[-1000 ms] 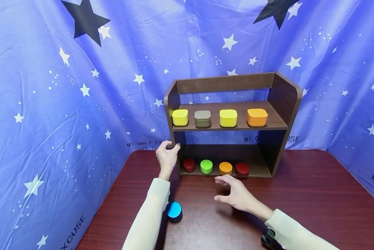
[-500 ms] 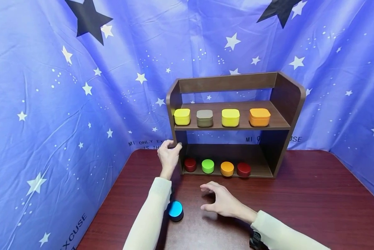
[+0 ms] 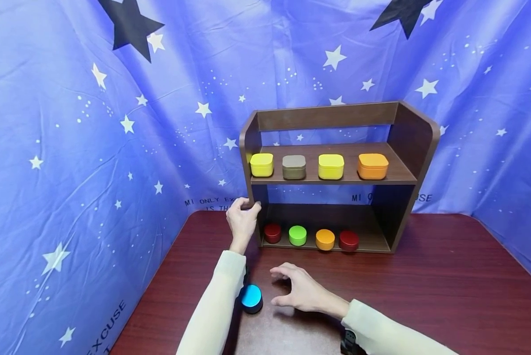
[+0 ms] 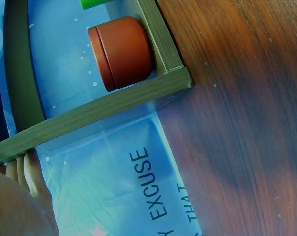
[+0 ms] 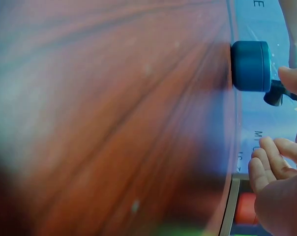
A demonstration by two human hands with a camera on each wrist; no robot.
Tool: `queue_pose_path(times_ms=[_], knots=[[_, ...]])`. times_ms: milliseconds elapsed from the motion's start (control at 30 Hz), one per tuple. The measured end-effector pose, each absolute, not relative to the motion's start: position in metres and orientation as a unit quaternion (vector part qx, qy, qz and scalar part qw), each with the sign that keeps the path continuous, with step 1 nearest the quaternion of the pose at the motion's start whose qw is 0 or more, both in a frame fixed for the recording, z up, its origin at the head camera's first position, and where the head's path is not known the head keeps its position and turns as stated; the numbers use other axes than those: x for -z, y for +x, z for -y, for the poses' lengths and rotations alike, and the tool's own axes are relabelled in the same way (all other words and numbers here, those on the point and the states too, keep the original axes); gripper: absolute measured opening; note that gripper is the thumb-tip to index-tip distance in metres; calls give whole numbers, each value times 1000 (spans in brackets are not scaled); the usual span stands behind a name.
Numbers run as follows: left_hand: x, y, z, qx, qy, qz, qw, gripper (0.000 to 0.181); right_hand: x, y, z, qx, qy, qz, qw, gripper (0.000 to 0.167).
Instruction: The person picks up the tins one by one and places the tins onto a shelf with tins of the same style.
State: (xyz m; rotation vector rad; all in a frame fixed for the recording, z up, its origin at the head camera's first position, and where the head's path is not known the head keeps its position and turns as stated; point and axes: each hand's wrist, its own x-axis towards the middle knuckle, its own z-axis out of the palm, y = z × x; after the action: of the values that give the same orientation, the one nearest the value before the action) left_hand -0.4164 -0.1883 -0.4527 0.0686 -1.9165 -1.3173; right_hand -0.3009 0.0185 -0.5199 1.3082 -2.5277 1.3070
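Observation:
My left hand grips the left side panel of a dark brown wooden shelf; in the left wrist view its fingers lie against the panel's outer side. A round tin with a blue lid stands on the table beside my left forearm. My right hand hovers over the table just right of that blue tin, thumb and fingers spread apart, holding nothing. In the right wrist view the blue tin is apart from the thumb and fingers.
Round tins line the lower shelf: dark red, green, orange and dark red. On the upper shelf sit squarish tins, yellow, grey, yellow and orange. Starry blue curtains surround the table.
My right hand has moved left and toward the front, from near the lower shelf's tins to beside the blue tin. The left hand keeps its hold on the shelf; the view has shifted slightly.

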Motion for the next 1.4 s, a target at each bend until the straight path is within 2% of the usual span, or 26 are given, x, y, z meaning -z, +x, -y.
queue_pose_path(times_ms=[200, 433, 600, 1067, 1400], knots=[[453, -417, 188, 524, 30, 755, 394, 17, 525, -304, -6, -411, 453, 791, 14, 61], [452, -417, 186, 536, 31, 754, 379, 16, 517, -298, 9, -388, 423, 818, -36, 64], [450, -417, 186, 537, 28, 753, 380, 15, 515, -298, 15, -374, 416, 828, -52, 65], [454, -417, 186, 534, 29, 749, 390, 15, 519, -299, 29, -346, 447, 823, -50, 65], [453, -416, 188, 537, 31, 749, 388, 17, 517, -298, 38, -334, 437, 832, -71, 63]])
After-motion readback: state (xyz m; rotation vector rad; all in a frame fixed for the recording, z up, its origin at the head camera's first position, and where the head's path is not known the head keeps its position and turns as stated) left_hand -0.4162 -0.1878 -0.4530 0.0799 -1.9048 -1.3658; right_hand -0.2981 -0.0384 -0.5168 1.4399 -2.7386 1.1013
